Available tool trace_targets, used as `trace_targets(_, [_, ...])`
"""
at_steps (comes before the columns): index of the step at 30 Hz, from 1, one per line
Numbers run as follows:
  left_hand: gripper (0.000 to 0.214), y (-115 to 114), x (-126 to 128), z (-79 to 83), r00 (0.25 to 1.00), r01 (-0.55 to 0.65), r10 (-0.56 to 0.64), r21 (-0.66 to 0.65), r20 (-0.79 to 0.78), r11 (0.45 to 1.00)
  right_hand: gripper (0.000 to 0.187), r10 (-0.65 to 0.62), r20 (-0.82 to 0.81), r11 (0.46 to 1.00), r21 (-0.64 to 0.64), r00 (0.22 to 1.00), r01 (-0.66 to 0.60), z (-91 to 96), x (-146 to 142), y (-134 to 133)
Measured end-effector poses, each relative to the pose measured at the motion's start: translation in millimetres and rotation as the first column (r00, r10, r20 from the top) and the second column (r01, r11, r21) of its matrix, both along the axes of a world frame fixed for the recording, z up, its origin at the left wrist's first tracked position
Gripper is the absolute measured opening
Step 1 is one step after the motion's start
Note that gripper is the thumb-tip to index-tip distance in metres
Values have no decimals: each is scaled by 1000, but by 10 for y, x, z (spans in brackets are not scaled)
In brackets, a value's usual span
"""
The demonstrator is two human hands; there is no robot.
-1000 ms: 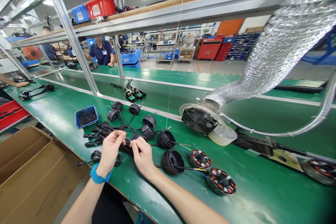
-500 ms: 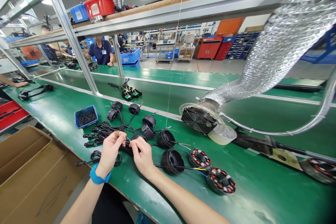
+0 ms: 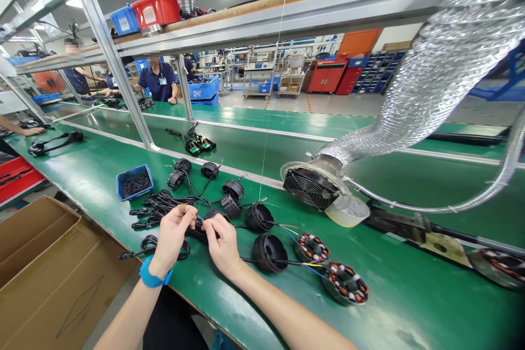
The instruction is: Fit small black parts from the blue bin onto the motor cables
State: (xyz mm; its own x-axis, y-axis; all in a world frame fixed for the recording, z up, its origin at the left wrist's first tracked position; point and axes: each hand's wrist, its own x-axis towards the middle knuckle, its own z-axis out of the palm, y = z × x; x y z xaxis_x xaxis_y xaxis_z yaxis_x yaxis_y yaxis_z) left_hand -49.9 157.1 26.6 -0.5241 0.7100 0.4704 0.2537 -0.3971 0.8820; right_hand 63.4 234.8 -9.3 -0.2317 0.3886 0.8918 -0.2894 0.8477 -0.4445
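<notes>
The left hand [image 3: 172,238] and right hand [image 3: 221,246] meet over the near edge of the green table [image 3: 94,175], fingertips pinched on a black round part [image 3: 205,225] and its wire, held between them just above the surface. More black parts [image 3: 268,252] lie just right; a blue bin [image 3: 134,181] sits behind the left hand.

Green bench [image 3: 102,169] carries black housings [image 3: 268,251], wound stators [image 3: 344,283], blue bin [image 3: 134,181].
</notes>
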Motion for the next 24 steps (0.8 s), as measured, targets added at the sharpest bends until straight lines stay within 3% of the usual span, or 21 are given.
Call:
trace_targets(11, [39,-59,20,55,993,-9,4,-43,-116,999,19,-5,-1,1000,8,1000,5,-8,-1,12])
trace_targets(19, [35,-113,-3,17,963,121,-153,-151,-220,981,23,-12,17,1000,11,1000,12,-15,5,7])
trace_targets(24, [38,-112,-114,15,988,82,-97,-128,-119,988,21,-10,13,1000,7,1000,10,-11,3,5])
